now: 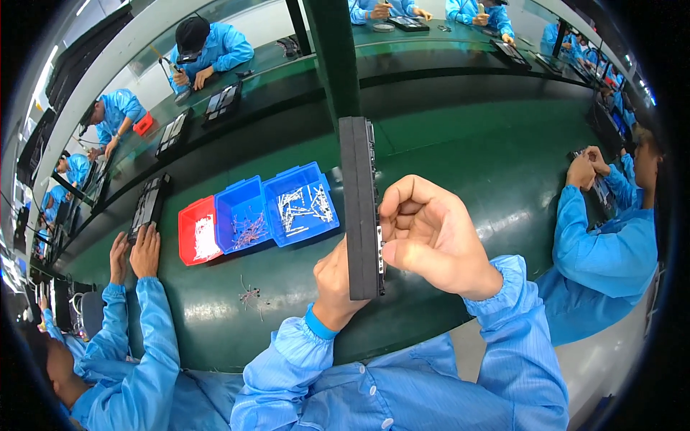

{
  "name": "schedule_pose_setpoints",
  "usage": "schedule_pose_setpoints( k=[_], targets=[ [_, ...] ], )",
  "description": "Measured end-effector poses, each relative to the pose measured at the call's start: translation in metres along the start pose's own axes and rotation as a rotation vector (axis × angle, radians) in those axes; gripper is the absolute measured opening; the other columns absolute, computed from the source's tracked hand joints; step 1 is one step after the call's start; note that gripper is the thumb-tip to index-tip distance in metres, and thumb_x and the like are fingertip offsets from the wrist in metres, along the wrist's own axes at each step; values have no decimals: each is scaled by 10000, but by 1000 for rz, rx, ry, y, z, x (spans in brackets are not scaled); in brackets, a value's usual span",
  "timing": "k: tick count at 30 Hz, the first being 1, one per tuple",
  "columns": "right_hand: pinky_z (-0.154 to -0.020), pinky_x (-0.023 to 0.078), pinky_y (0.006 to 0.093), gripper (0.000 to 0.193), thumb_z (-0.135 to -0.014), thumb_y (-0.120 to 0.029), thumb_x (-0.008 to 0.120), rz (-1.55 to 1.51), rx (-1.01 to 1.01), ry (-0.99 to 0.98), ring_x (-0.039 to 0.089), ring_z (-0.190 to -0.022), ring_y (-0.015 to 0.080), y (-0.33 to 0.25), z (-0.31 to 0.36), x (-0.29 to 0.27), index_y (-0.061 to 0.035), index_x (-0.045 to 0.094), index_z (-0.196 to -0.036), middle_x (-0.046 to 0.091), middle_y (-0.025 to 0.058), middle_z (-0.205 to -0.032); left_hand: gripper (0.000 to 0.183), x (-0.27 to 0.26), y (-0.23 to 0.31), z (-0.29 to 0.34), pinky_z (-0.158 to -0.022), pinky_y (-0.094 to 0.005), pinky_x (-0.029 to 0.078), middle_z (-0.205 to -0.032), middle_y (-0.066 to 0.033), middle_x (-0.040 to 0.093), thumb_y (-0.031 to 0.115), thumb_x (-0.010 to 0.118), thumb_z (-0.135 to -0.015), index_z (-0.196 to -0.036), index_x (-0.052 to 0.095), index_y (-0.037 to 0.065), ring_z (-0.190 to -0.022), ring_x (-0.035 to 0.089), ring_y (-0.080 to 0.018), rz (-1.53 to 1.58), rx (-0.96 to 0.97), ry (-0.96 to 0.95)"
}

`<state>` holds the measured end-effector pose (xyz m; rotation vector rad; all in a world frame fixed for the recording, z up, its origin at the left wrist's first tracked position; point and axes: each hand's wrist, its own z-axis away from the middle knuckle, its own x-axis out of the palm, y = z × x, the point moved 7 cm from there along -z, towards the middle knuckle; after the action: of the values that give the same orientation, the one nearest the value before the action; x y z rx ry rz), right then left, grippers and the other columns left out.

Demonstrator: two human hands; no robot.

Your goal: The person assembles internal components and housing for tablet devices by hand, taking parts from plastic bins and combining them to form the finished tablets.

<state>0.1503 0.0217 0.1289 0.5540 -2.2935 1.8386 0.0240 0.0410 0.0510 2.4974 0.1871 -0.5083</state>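
My left hand [332, 284], with a blue band at its wrist, grips a long black slab-like fixture [359, 208] from behind. The fixture stands on edge, tilted up toward me, and small dark and pale parts show along its right-hand face. Most of my left fingers are hidden behind it. Against that face my right hand [435, 248] is closed, thumb and fingertips pressed near a row of small pale parts. Whatever lies between those fingertips is too small to make out.
Left of the fixture are a red bin [185, 233] of white pieces and two blue bins [223, 233] of thin leaded parts. A few loose leaded parts [250, 294] lie on the green table [445, 136]. Co-workers sit close on both sides; a green post [330, 57] rises ahead.
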Motion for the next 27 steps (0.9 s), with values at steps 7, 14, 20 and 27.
schedule_pose_setpoints(
  k=[7,14,20,27],
  targets=[
    [-828,516,271,312,-791,54,667,7,17,38,592,-888,108,-1,2,2,2,497,-1047,581,58,-964,500,0,7,-7,-680,-333,587,-1034,-194,701,55,740,-737,-1197,601,-83,-848,723,-304,-73,65,-13],
    [-812,474,272,375,-711,43,644,68,-36,38,531,-897,113,0,4,6,-31,450,-1023,508,66,-1014,635,1,5,-5,-656,-312,585,-952,-152,719,48,748,-735,-1303,518,-116,-798,731,-258,-1,-8,-25],
    [-826,484,279,421,-715,51,680,67,-73,-2,544,-916,118,2,5,6,-11,463,-1070,515,68,-1015,562,5,-5,2,-660,-313,589,-972,-142,715,39,762,-720,-1231,571,-97,-820,730,-253,116,-81,-22],
    [-797,534,280,264,-836,30,642,8,-6,58,622,-876,120,-3,0,-2,47,519,-1069,620,93,-953,612,0,15,-9,-641,-313,585,-950,-144,715,38,795,-704,-1250,556,-103,-793,729,-248,-138,109,15]
  ],
)
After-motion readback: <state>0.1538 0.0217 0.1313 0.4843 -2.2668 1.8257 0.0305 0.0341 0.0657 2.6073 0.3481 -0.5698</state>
